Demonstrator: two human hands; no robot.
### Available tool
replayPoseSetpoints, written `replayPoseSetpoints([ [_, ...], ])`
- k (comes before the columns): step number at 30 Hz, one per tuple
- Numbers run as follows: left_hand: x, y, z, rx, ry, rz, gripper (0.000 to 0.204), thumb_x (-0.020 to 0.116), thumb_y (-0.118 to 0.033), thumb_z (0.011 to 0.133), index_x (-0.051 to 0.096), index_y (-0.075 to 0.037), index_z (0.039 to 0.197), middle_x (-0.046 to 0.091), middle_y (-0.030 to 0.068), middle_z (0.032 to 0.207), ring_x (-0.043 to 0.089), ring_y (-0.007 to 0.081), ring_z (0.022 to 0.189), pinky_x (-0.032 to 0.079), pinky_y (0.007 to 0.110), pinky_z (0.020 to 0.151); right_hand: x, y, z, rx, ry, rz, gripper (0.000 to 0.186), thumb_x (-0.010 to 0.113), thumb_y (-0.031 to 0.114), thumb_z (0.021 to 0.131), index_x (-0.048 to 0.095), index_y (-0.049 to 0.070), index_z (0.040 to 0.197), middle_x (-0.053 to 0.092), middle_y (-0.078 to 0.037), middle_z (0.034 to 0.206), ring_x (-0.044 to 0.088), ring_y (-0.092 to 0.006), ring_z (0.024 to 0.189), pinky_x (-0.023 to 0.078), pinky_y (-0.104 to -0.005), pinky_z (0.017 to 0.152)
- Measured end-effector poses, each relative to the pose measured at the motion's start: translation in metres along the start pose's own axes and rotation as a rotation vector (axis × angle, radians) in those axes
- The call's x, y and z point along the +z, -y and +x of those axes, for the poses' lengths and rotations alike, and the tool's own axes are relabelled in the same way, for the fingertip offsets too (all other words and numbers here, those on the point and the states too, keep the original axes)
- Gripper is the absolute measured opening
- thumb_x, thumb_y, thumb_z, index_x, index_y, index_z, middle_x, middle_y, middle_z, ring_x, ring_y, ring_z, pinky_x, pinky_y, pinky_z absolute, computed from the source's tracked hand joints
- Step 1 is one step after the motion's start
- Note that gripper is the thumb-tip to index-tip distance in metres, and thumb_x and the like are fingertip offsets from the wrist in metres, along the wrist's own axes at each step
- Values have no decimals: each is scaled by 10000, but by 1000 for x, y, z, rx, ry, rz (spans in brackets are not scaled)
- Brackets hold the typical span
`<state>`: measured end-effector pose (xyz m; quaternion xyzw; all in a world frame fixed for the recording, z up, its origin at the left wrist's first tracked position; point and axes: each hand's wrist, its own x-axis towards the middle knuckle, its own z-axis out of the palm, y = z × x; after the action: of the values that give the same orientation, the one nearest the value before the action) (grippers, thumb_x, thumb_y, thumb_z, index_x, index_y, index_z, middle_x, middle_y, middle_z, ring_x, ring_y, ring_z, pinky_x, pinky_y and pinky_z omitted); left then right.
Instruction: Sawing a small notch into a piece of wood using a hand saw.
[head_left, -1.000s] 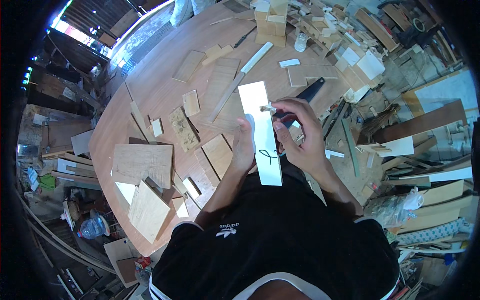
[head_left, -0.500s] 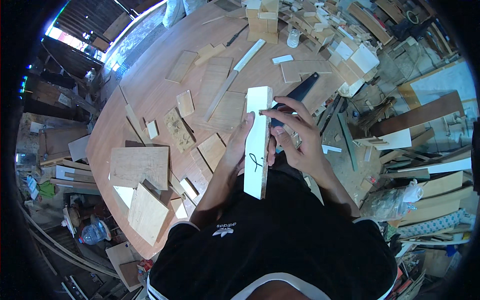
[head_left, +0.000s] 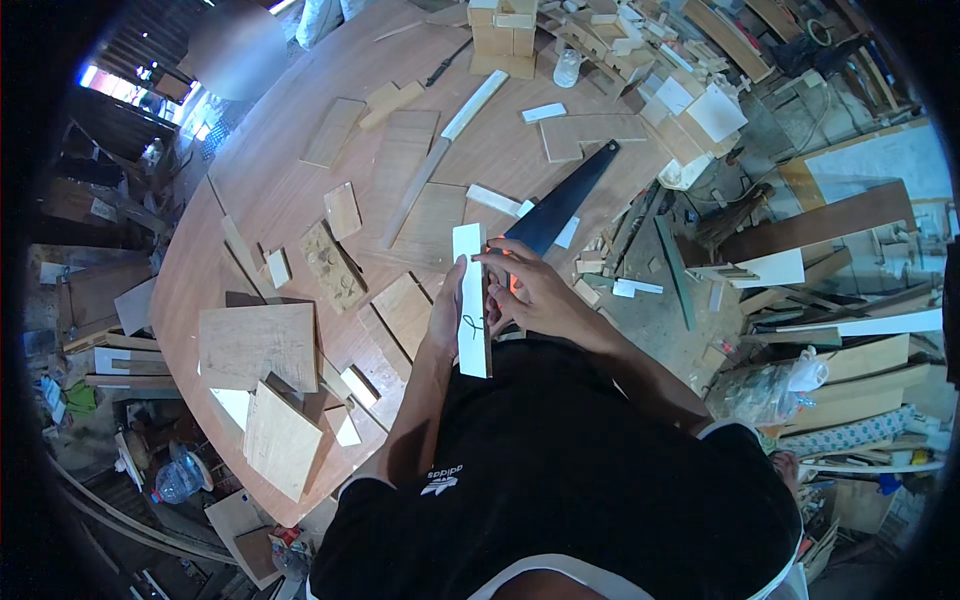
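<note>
A narrow white-faced wooden block (head_left: 470,330) with a dark handwritten mark is held upright in front of my body. My left hand (head_left: 444,315) is closed around its left side, thumb along the edge of the white face. At its right edge, near the upper end, my right hand (head_left: 535,290) grips with a fingertip at a small dark notch. Its other fingers are curled beside the block and partly hidden. Just beyond that hand lies a handsaw (head_left: 568,200) with a dark blade, its orange handle partly covered by my fingers.
The wooden table (head_left: 270,165) bears several loose boards, including a square board (head_left: 258,345) at the left and a long strip (head_left: 445,150). A clear jar (head_left: 567,68) stands near piled offcuts (head_left: 640,50) at the far right. Leftover planks (head_left: 820,225) and a plastic bag (head_left: 770,385) lie right of the table.
The block and both hands have moved left and lower, and more of the saw shows. My right hand's raised fingers have drawn in closer to the block. The whole view has shifted somewhat.
</note>
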<state>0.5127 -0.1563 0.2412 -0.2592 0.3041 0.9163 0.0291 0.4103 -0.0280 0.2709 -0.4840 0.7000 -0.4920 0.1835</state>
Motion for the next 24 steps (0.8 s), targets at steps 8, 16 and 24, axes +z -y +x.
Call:
replayPoseSetpoints([
  [8, -46, 6, 32, 112, -322, 24, 377, 399, -464, 956, 482, -97, 987, 558, 93, 661, 532, 195, 485, 451, 308, 481, -33, -102, 22, 351, -151, 184, 161, 577, 57, 834, 610, 16, 986, 581, -142, 1004, 603, -256, 932, 499, -328, 738],
  [16, -82, -10, 28, 317, -680, 61, 415, 492, -434, 934, 524, -32, 1031, 592, 99, 759, 626, 212, 571, 540, 342, 491, -77, -240, 78, 426, 49, -121, 133, 605, 124, 770, 646, 21, 844, 666, -147, 816, 661, -245, 737, 518, -335, 673],
  [24, -87, 19, 3, 390, -1034, -203, 497, 484, -515, 889, 545, -23, 904, 576, 103, 680, 605, 232, 592, 514, 355, 552, -57, -298, 143, 367, 357, -172, 197, 566, 179, 788, 633, 35, 905, 674, -159, 864, 662, -285, 833, 518, -362, 736],
])
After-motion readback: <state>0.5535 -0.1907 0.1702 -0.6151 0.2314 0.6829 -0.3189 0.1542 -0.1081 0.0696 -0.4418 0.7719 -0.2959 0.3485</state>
